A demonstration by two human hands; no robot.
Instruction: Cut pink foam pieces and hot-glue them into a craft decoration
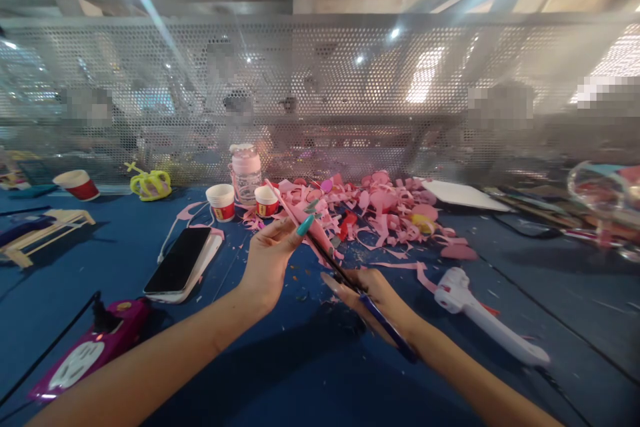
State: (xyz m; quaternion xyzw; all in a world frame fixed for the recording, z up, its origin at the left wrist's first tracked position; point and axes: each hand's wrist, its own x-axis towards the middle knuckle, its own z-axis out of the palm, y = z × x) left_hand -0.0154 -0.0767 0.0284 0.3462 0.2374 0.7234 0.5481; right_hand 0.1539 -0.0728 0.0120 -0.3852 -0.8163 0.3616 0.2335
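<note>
While likely steadying pink piece (289,206) pinched in left grip (266,260), clutching scissors (385,324) in right grip (384,292) toward far edge of counter (280,367).

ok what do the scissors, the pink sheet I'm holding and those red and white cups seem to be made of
Scissors: dark, narrow blades, probably metal; smooth blue handles, likely plastic. Pink sheet: thin and matte, perhaps paper, felt or foam; the look leaves it open. Cups: likely paper, smooth, with a printed-looking red band.

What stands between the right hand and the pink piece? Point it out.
Only the scissors: their blades run from the right hand toward the pink piece in the left hand. Nothing else visible stands between.
</note>
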